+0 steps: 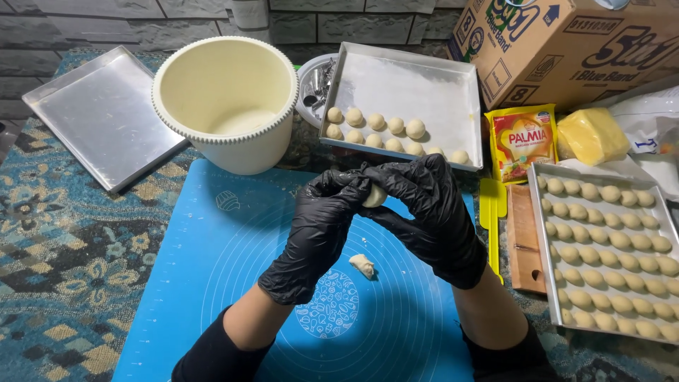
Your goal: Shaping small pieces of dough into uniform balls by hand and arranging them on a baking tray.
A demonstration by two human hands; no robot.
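Both gloved hands meet above the blue mat (212, 233). Left hand (322, 223) & right hand (428, 212) close fingertips round a small dough ball (374, 196), pinched between them, prob. to round it. Ball looks pale, smooth, partly hidden. A dough scrap (363, 265) lies on the mat below. Beyond: cream bucket (226, 106), part-filled tray (403, 99); full tray (605, 247) at right.

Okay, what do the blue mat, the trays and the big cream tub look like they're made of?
Blue mat: likely silicone, matte and flexible-looking, with printed circles. Empty tray and the trays of dough balls: bare metal, probably aluminium, with a dull grey sheen. Cream tub: seemingly plastic, smooth with a moulded ribbed rim.
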